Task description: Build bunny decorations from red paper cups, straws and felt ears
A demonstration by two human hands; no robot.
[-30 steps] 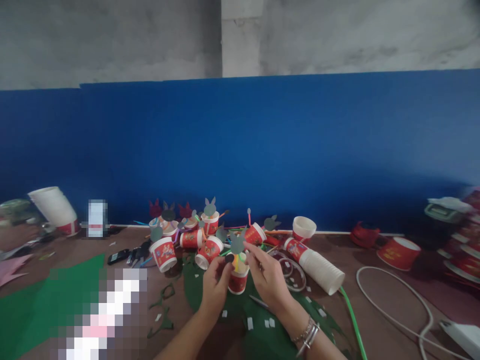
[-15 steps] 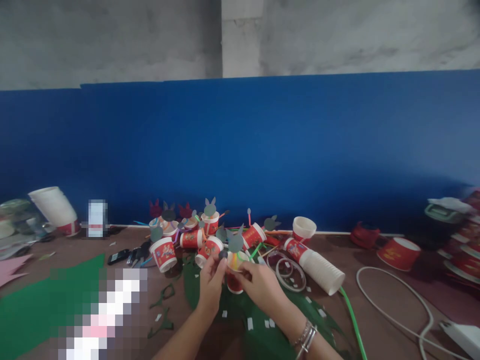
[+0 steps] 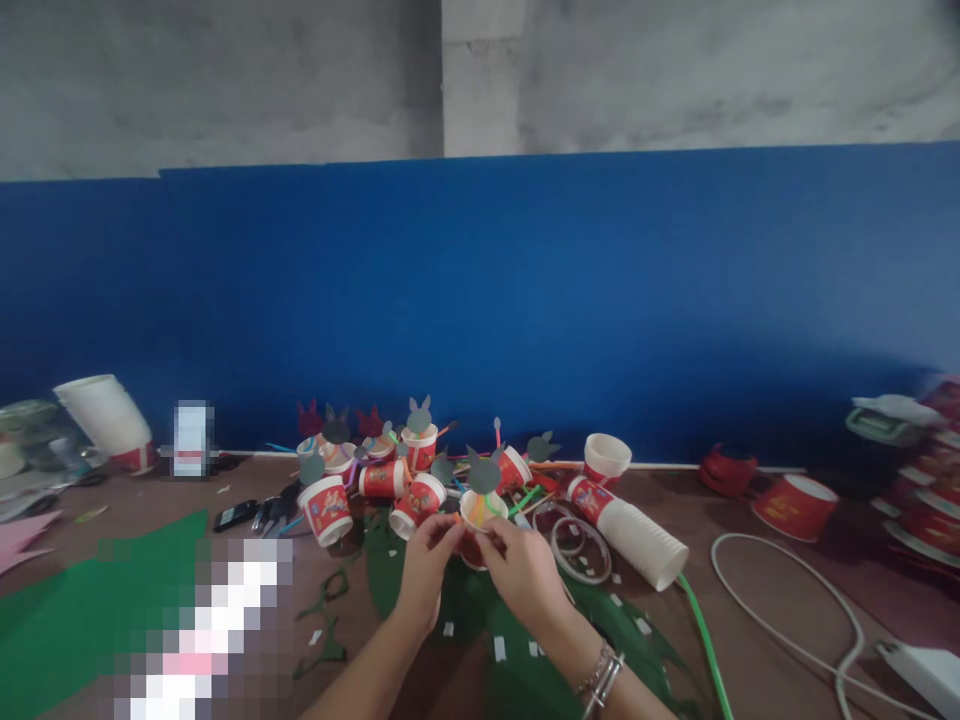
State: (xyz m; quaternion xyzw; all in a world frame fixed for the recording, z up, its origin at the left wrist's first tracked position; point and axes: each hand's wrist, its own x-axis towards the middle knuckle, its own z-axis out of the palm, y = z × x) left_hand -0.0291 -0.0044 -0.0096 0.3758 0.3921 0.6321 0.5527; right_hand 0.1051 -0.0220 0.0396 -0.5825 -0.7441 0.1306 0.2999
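Observation:
Both my hands close around one small red paper cup [image 3: 480,512] at the centre of the table. A grey rabbit-shaped cutout [image 3: 484,473] stands up from it on a coloured straw. My left hand [image 3: 425,566] grips the cup's left side with curled fingers. From the right, my right hand [image 3: 523,572], with bracelets at the wrist, holds the rim. The cup sits over a dark green felt sheet [image 3: 517,640] dotted with small white tape bits.
Behind lies a pile of finished cups with cutouts [image 3: 390,465]. A sleeve of stacked white cups [image 3: 637,540] and clear tape rolls [image 3: 574,545] lie to the right, with a white cable [image 3: 795,630] and red bowls [image 3: 795,505]. Green felt [image 3: 90,600] and a cup stack [image 3: 105,415] are left.
The cup has been carried away from me toward the pile and tilted. My right hand dropped from the cutout's top to the rim.

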